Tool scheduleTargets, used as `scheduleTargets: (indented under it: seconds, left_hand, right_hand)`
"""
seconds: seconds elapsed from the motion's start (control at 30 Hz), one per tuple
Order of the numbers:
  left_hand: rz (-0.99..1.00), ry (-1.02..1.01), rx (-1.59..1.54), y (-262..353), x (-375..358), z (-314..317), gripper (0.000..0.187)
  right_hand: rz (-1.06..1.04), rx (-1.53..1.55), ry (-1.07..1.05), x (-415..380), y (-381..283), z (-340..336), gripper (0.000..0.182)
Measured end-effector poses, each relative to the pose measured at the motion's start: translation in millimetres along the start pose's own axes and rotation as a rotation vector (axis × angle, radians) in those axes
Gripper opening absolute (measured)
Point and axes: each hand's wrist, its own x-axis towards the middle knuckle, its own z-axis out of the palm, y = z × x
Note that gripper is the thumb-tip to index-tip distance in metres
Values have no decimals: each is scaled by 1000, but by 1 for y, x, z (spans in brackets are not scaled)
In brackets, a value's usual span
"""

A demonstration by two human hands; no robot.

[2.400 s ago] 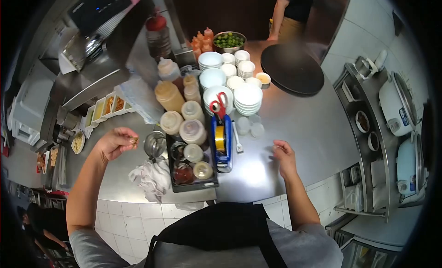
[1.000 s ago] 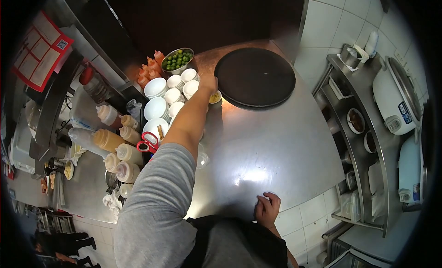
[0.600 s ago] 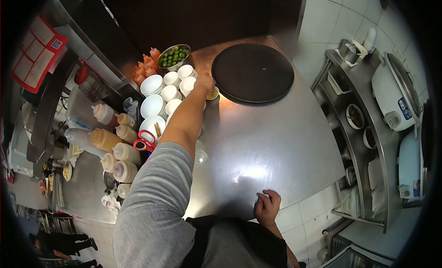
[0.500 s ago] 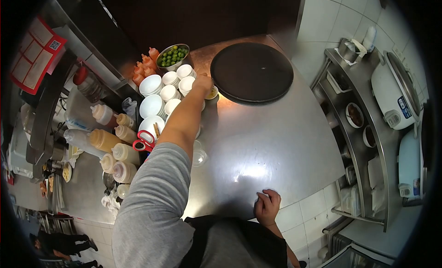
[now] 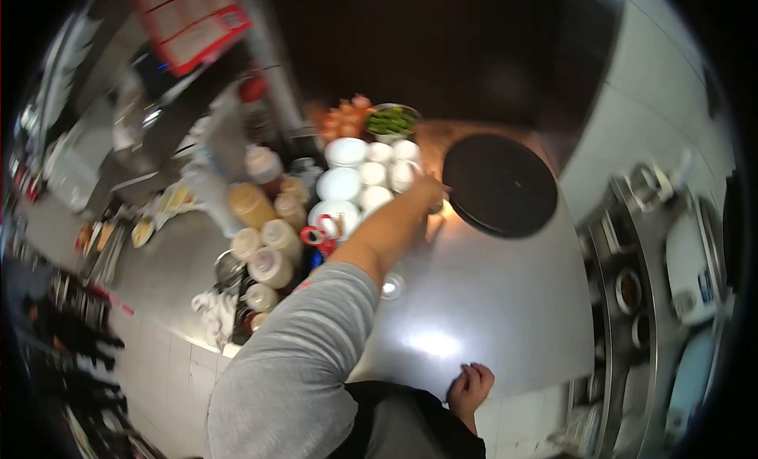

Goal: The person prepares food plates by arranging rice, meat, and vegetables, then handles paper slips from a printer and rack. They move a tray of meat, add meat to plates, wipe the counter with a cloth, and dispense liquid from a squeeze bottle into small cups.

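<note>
My left hand [image 5: 429, 191] reaches across the steel counter [image 5: 505, 309] to the stacks of small white cups [image 5: 403, 175]. Its fingers sit against the right-hand stack and are blurred, so their grip cannot be made out. A small bowl [image 5: 436, 206] is partly hidden just under this hand. My right hand [image 5: 471, 386] rests at the counter's near edge, its fingers curled in with nothing seen in them. Stacked white bowls [image 5: 339, 183] stand left of the cups, with red-handled scissors [image 5: 319, 236] in front.
A round black tray [image 5: 501, 185] lies to the right of my left hand. Behind the cups are a metal bowl of green limes [image 5: 391, 121] and orange bottles [image 5: 345, 118]. Squeeze bottles [image 5: 268, 254] crowd the left, near a clear lid [image 5: 392, 285]. A steel shelf [image 5: 632, 301] stands right.
The view has swung left, so the counter and everything on it appear further right and lower. My left hand stays beside the cup stacks, and my right hand stays at the near edge.
</note>
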Motion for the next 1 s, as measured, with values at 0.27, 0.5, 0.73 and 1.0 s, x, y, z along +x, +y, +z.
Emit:
scheduleTargets:
  seconds: [0.27,0.5,0.73,1.0]
  left_hand:
    - [406,563,67,-4,-224,-87,75]
    - [339,1243,47,-94,-466,-38,43]
    - [-234,1160,-215,-181,-586,135,28]
    - [-83,610,-575,-245,-600,270,43]
  right_hand:
    - [20,116,-74,-8,12,5,31]
    - [-197,6,63,86,-20,-32,29]
    - [-739,-96,214,222,-278,-76,30]
    - [-1354,43,320,256,-597,-31,29]
